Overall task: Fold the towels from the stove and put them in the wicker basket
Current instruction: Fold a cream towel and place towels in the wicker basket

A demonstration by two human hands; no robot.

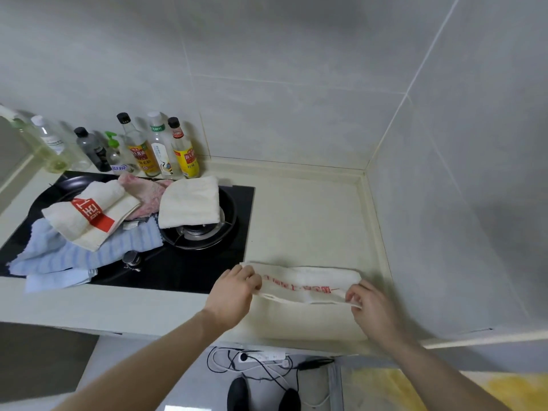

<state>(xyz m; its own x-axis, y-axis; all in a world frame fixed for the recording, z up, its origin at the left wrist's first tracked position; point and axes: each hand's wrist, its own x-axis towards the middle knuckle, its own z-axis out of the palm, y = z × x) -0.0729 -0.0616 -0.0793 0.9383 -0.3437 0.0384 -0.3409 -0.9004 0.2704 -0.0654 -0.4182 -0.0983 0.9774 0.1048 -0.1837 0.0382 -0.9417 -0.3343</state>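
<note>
A cream towel with red lettering (pixel 308 284) lies on the counter right of the black stove (pixel 207 262), its near edge lifted. My left hand (pixel 234 292) pinches its left end and my right hand (pixel 370 304) pinches its right end. On the stove lie more towels: a folded cream towel (pixel 189 203) on the right burner, a cream towel with a red patch (pixel 86 218), a pink towel (pixel 148 192) and a light blue striped towel (pixel 74 253). No wicker basket is in view.
Several bottles (pixel 160 146) stand along the tiled wall behind the stove. The cream counter (pixel 311 215) ends at a wall corner on the right. Below the counter edge, a power strip with cables (pixel 264 358) lies on the floor by my shoes.
</note>
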